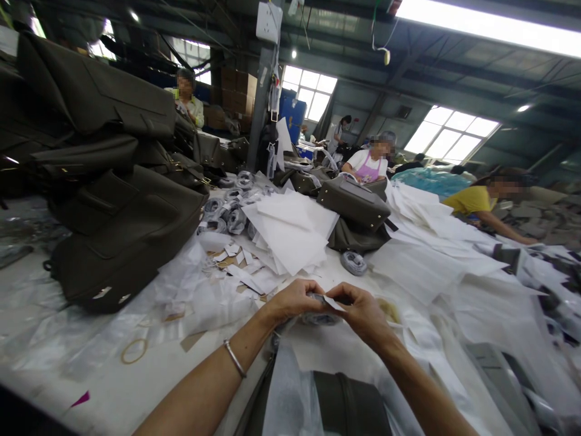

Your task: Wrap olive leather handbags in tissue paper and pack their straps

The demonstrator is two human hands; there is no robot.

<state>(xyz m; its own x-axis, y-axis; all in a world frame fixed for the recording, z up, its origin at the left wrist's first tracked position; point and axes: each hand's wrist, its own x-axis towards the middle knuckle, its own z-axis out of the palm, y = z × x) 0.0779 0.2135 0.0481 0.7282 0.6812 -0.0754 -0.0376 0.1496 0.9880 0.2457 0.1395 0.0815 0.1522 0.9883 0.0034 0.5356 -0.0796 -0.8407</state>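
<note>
Head view: pinching white tag point(334, 304) with right hand point(361, 306) over gray coil point(321, 319), just below frame center; with left hand point(295, 300) curled alongside, can't tell on which. Upper left: dark bags point(100, 91).

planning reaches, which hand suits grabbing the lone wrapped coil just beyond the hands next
Probably the right hand: it is nearer the lone wrapped coil, though it pinches a white slip.

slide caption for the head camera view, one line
Left hand and right hand meet at a small white slip and wrapped coil, amid white sheets and dark bags.
</note>
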